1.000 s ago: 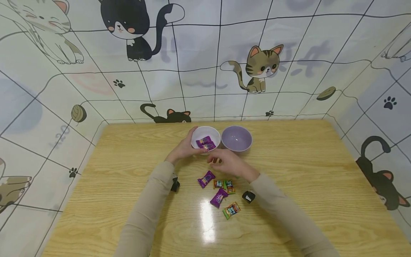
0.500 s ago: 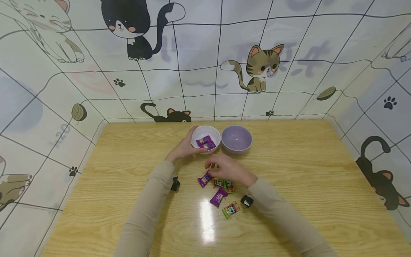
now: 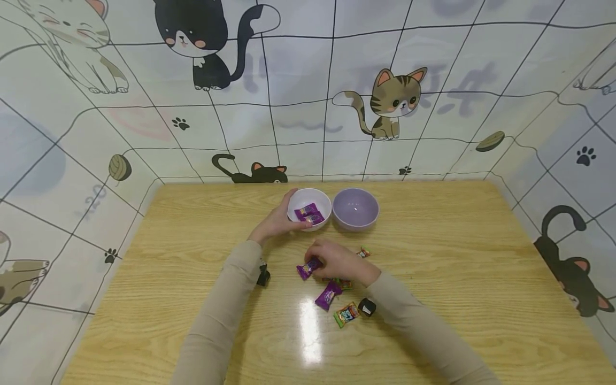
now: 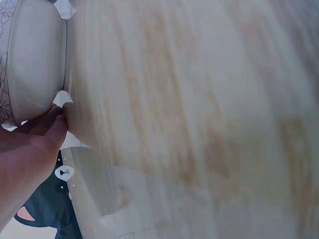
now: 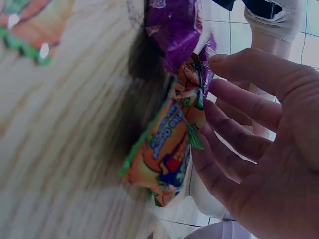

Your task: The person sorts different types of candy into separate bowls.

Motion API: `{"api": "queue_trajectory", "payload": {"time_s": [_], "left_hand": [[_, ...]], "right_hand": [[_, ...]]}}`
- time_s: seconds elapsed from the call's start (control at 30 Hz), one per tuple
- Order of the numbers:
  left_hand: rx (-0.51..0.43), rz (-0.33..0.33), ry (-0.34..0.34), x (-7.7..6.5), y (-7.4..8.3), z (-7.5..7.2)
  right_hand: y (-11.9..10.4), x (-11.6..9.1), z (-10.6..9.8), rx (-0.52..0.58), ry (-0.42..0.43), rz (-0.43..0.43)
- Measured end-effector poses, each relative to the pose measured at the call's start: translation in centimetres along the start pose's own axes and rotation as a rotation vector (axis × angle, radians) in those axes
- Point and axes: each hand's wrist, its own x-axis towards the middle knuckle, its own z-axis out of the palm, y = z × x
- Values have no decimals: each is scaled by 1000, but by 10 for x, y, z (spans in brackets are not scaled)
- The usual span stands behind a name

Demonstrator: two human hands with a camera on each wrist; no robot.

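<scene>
In the head view, my left hand [image 3: 279,219] holds the white bowl [image 3: 295,199] by its left side, thumb at the rim. Two purple-wrapped candies [image 3: 307,211] lie inside that bowl. My right hand [image 3: 339,261] is low over the table, its thumb and fingertips pinching the right end of a purple-wrapped candy [image 3: 304,271]. The right wrist view has this candy [image 5: 208,62] at the thumb tip, behind another purple candy [image 5: 174,27] and orange-and-green candies [image 5: 162,144]. Part of the candy pile is hidden under the right hand in the head view.
A lilac bowl [image 3: 355,209] stands right beside the white one. Another purple candy [image 3: 329,295] and an orange-green candy [image 3: 347,314] lie nearer the front; one more wrapped candy [image 3: 363,252] shows behind the right hand. A cat-print cloth [image 3: 298,123] encloses the table [image 3: 447,240].
My right hand has moved down from beside the bowls to the purple candy and its fingers have come onto it. The left hand stays on the white bowl.
</scene>
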Motion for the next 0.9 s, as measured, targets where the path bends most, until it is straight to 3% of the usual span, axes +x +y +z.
{"api": "queue_trajectory", "payload": {"time_s": [0.47,0.9], "left_hand": [[-1,-1,-1,0,0,0],[-14,14,-3,0,0,0]], "right_hand": [[7,6,9,-81,-5,25],[7,-2,-3,35,38,19]]}}
